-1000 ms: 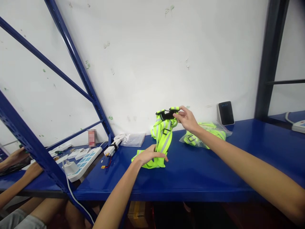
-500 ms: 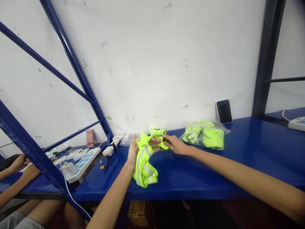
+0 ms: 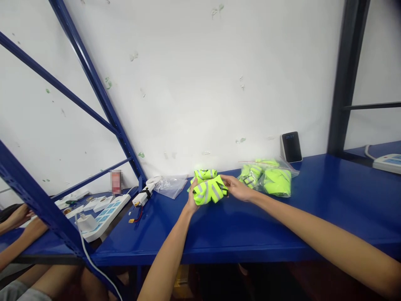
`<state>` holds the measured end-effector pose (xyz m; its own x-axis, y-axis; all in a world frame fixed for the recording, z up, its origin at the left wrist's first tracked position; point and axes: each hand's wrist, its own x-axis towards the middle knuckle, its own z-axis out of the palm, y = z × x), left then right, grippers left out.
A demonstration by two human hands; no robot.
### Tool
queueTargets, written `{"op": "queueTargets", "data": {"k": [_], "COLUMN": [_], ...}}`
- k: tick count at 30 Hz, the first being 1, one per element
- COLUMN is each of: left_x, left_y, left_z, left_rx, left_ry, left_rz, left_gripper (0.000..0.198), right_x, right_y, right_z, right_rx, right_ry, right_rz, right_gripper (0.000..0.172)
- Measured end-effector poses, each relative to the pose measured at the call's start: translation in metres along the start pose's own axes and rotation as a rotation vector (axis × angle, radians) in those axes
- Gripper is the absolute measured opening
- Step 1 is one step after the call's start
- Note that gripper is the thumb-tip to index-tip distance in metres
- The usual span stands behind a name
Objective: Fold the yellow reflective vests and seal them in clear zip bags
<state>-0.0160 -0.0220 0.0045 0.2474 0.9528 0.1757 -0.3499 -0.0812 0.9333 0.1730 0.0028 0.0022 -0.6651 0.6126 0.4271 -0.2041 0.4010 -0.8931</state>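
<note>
A folded neon-yellow reflective vest (image 3: 209, 191) with silver stripes is held just above the blue table, between both hands. My left hand (image 3: 191, 198) is closed around its left side, with part of the fingers hidden by the cloth. On the opposite side, my right hand (image 3: 238, 188) pinches the vest's edge near a dark trim. Directly behind it lies another yellow reflective bundle (image 3: 205, 173), partly covered by the held one. To the right are clear plastic bags with folded yellow vests (image 3: 277, 181) inside.
A flat clear plastic bag (image 3: 171, 186) lies left of the vests, by a small white fan (image 3: 153, 180) and a battery pack with wires (image 3: 141, 198). A dark-screened clock (image 3: 292, 147) stands at the back right. Beyond the blue post (image 3: 40, 200), another person's hands (image 3: 21, 216) work near power strips (image 3: 108, 217).
The vest hung loose from my left hand and is now gathered into a compact bundle, farther back. My right hand has come onto its right edge. The view has shifted slightly.
</note>
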Motion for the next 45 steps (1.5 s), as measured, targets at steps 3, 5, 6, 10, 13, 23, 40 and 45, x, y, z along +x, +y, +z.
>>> {"op": "queueTargets", "data": {"k": [3,5,6,10,13,23,40,45], "left_x": [-0.001,0.000,0.001,0.006,0.007,-0.011,-0.064,-0.037], "left_y": [0.001,0.003,0.004,0.000,-0.007,-0.014,0.048,0.099], "left_z": [0.007,0.006,0.004,-0.008,-0.013,0.002,0.021,0.020], "left_rx": [-0.024,-0.029,-0.032,-0.005,0.105,0.588,1.685,2.021], "left_ry": [0.097,0.122,0.139,0.135,0.036,-0.130,-0.074,-0.168], "left_rz": [0.039,0.049,0.066,0.120,0.096,-0.104,0.244,0.469], "left_gripper": [0.077,0.079,0.079,0.076,0.078,0.067,0.028,0.033], "right_x": [0.006,0.009,0.010,0.018,0.027,0.042,0.004,-0.011], "right_y": [0.001,0.003,0.004,0.003,-0.002,0.014,0.020,-0.025], "right_z": [0.004,0.007,0.008,0.005,0.000,-0.026,-0.026,-0.002], "right_rx": [0.072,0.118,0.135,0.222,0.278,-0.047,-0.930,-0.671], "right_ry": [0.105,0.140,0.156,0.261,0.392,0.628,0.132,-0.251], "right_rz": [-0.045,-0.069,-0.075,-0.071,-0.106,-0.130,-0.009,-0.059], "right_gripper": [0.032,0.031,0.029,0.026,0.026,0.022,0.021,0.026]}}
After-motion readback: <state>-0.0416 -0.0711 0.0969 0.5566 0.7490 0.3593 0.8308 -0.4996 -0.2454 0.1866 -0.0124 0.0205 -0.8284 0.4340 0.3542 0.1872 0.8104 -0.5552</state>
